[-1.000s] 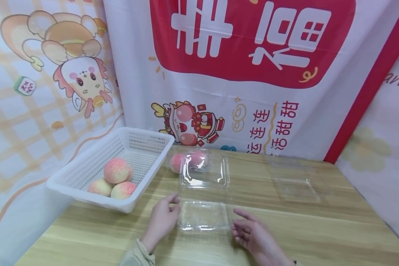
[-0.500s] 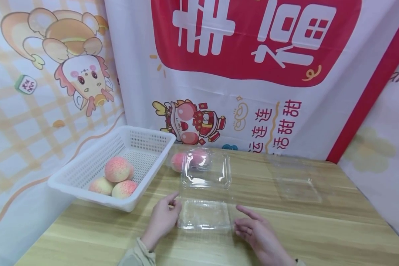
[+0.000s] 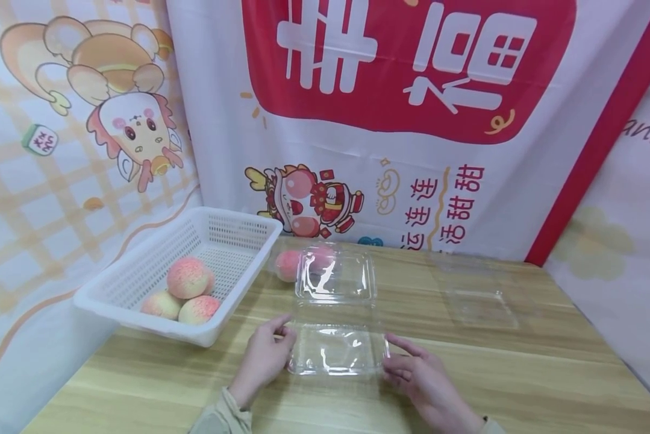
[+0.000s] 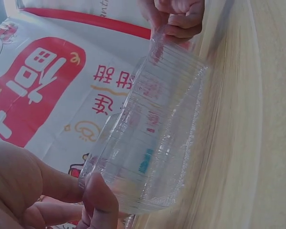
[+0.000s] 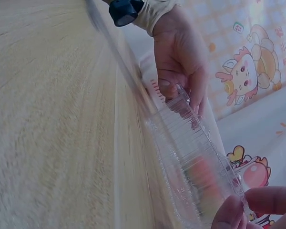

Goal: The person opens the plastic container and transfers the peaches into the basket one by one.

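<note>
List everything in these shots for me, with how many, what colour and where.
Open container: 1, clear, between the hands, lid folded back
Basket: 1, white, table's left
Peaches: at least 3, pink and cream, in the basket
Pink fruits: 2, pink, table's back, partly behind the lid
Second container: 1, clear, table's right
Table: 1, wood-coloured, underneath
Banner: 1, white and red, behind
Side cloths: 2, mostly white, left and right
Wrist device: 1 clearly seen, dark, left wrist
Sleeves: 2, beige, forearms
Left hand: 1, bare, container's left edge
Right hand: 1, bare, container's right edge
</note>
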The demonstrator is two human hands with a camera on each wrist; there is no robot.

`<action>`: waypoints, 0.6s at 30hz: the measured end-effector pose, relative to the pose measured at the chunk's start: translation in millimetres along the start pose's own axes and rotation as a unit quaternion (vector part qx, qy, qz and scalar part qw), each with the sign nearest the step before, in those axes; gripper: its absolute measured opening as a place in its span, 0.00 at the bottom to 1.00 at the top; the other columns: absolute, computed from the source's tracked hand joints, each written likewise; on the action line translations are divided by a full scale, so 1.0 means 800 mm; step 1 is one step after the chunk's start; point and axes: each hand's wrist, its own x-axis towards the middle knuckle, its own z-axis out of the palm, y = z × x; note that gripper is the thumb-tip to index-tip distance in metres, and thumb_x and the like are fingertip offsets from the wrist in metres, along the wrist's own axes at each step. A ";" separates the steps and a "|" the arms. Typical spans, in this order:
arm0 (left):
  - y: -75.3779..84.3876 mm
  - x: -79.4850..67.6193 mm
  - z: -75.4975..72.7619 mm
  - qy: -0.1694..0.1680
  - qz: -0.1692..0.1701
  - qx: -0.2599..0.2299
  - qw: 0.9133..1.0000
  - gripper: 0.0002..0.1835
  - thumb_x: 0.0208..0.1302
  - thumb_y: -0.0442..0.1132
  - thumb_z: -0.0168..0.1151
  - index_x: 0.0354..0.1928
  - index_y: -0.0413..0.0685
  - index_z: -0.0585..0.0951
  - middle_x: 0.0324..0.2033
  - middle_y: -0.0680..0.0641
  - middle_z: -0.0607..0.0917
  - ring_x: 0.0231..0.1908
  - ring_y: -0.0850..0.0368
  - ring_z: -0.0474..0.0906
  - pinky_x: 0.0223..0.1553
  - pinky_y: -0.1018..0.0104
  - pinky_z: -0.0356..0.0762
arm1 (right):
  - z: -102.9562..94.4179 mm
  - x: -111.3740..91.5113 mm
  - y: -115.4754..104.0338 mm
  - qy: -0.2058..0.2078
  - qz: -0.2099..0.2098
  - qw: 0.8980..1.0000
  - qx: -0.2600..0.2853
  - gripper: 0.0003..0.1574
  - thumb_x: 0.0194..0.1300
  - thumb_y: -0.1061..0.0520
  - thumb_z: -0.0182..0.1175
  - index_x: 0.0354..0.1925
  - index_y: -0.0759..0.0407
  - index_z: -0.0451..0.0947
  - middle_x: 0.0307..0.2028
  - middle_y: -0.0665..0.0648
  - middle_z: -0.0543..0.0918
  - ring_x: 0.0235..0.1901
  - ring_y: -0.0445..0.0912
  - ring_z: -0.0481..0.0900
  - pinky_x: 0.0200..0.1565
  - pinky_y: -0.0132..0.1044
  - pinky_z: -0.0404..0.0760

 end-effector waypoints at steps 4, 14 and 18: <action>0.003 0.000 0.001 -0.003 -0.001 -0.004 1.000 0.27 0.66 0.27 0.57 0.67 0.34 0.69 0.38 0.41 0.78 0.19 0.55 0.75 0.15 0.65 0.77 | -0.003 0.000 -0.005 -0.003 -0.013 1.000 -0.009 0.40 0.60 0.69 0.61 0.69 0.72 0.60 0.44 0.63 0.75 0.40 0.49 0.78 0.54 0.46 0.78; 0.011 0.008 0.005 -0.001 0.038 0.010 0.999 0.27 0.65 0.28 0.58 0.67 0.37 0.70 0.34 0.44 0.78 0.19 0.56 0.75 0.16 0.67 0.77 | -0.006 0.000 -0.021 0.024 -0.026 0.999 -0.037 0.38 0.58 0.72 0.62 0.66 0.70 0.65 0.44 0.66 0.77 0.41 0.52 0.79 0.52 0.47 0.80; 0.022 0.014 0.010 -0.011 0.055 0.012 0.998 0.27 0.65 0.28 0.58 0.67 0.38 0.70 0.33 0.44 0.78 0.22 0.55 0.76 0.19 0.64 0.80 | -0.010 0.001 -0.028 0.042 -0.032 0.997 -0.055 0.37 0.58 0.73 0.61 0.66 0.71 0.66 0.42 0.66 0.78 0.42 0.54 0.79 0.51 0.46 0.80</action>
